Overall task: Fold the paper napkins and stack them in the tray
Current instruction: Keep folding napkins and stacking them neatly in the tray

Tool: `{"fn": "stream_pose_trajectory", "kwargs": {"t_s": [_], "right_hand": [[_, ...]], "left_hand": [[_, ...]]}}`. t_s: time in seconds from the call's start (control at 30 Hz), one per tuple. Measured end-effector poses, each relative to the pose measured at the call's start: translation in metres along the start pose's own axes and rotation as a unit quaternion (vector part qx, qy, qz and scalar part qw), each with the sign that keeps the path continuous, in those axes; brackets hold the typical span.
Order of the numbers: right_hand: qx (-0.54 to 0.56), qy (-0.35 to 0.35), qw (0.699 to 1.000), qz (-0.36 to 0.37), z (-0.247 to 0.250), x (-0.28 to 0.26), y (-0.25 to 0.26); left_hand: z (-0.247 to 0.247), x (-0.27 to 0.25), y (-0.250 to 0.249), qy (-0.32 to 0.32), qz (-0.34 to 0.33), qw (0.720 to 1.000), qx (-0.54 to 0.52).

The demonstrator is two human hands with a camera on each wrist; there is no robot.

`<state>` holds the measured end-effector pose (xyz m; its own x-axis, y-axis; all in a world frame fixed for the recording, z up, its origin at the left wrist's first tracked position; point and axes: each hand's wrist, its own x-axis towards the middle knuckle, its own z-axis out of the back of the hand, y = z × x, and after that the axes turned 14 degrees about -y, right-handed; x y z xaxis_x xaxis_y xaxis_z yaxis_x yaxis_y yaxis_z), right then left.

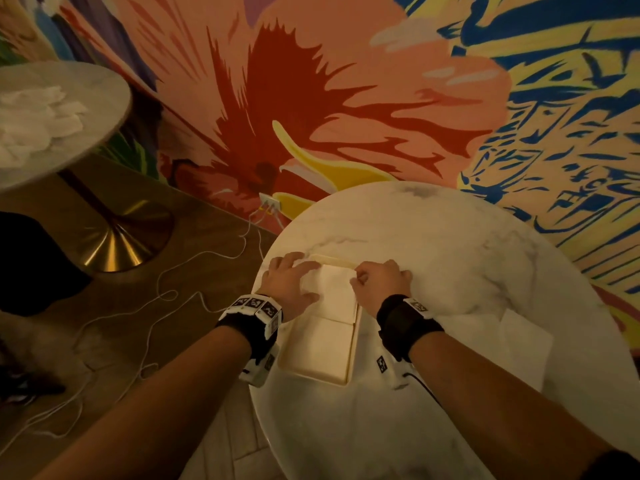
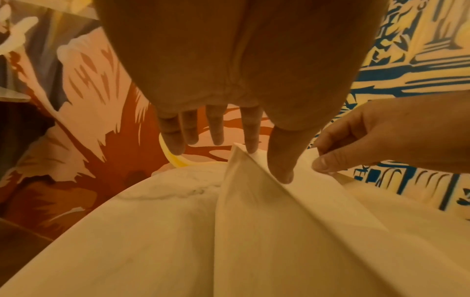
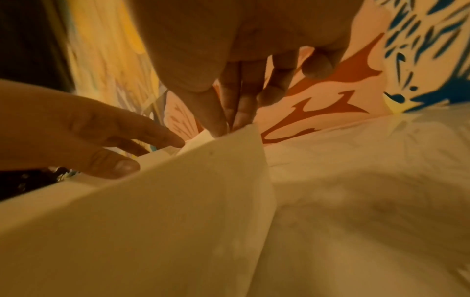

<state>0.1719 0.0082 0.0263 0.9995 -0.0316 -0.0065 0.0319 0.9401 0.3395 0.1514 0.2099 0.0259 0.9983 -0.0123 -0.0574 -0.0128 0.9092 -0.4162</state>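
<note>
In the lower centre of the head view a round marble table (image 1: 450, 258) carries a long pale tray (image 1: 350, 367), and both hands meet over its far end. A folded napkin (image 1: 334, 289) lies in the upper half of the tray, with another flat one (image 1: 320, 344) in the half nearer the camera. The left hand (image 1: 289, 282) lies on the napkin's left side with fingers nearly straight and spread, thumb pressing down on the paper. The right hand (image 1: 381, 280) pinches the napkin's upper right corner between thumb and curled forefinger, the other fingers bent. An unfolded napkin (image 1: 519, 336) lies on the table to the right of the tray. At the upper left a second table (image 1: 104, 84) bears a heap of white napkins (image 1: 38, 119).
</note>
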Motion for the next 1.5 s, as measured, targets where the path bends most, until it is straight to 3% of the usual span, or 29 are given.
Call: {"fn": "stream_pose_trajectory", "kwargs": {"t_s": [0.2, 0.33, 0.67, 0.8, 0.9, 1.0, 1.1, 1.2, 1.3, 1.5], "right_hand": [[-0.08, -0.035, 0.994, 0.069, 0.01, -0.002, 0.002], [-0.144, 0.002, 0.982, 0.121, 0.007, -0.008, 0.004], [-0.206, 0.076, 0.968, 0.118, 0.001, -0.002, 0.003], [-0.142, 0.059, 0.982, 0.112, 0.004, -0.005, -0.001], [-0.016, -0.02, 0.995, 0.098, 0.011, -0.011, -0.012], [0.093, -0.101, 0.989, 0.051, 0.019, -0.016, -0.037], [0.138, -0.123, 0.982, -0.02, 0.025, -0.021, -0.076], [0.137, -0.1, 0.98, -0.104, 0.03, -0.035, -0.129], [0.083, -0.054, 0.984, -0.148, 0.035, -0.064, -0.183], [-0.034, 0.137, 0.983, -0.113, 0.044, -0.115, -0.247]], "left_hand": [[-0.002, 0.007, -0.005, 0.036, -0.015, 0.998, 0.048], [-0.004, 0.01, -0.007, 0.056, -0.019, 0.996, 0.062], [-0.005, 0.012, -0.011, 0.088, -0.008, 0.991, 0.098], [0.002, 0.012, -0.017, 0.071, -0.001, 0.992, 0.103], [0.013, 0.01, -0.029, 0.019, 0.005, 0.997, 0.07], [0.023, 0.011, -0.05, -0.022, -0.008, 0.999, 0.04], [0.025, 0.012, -0.085, -0.052, -0.051, 0.997, -0.006], [0.009, 0.009, -0.129, -0.029, -0.105, 0.993, -0.048], [-0.019, 0.005, -0.169, 0.047, -0.141, 0.987, -0.056], [-0.102, 0.001, -0.212, 0.173, -0.114, 0.978, 0.031]]}}
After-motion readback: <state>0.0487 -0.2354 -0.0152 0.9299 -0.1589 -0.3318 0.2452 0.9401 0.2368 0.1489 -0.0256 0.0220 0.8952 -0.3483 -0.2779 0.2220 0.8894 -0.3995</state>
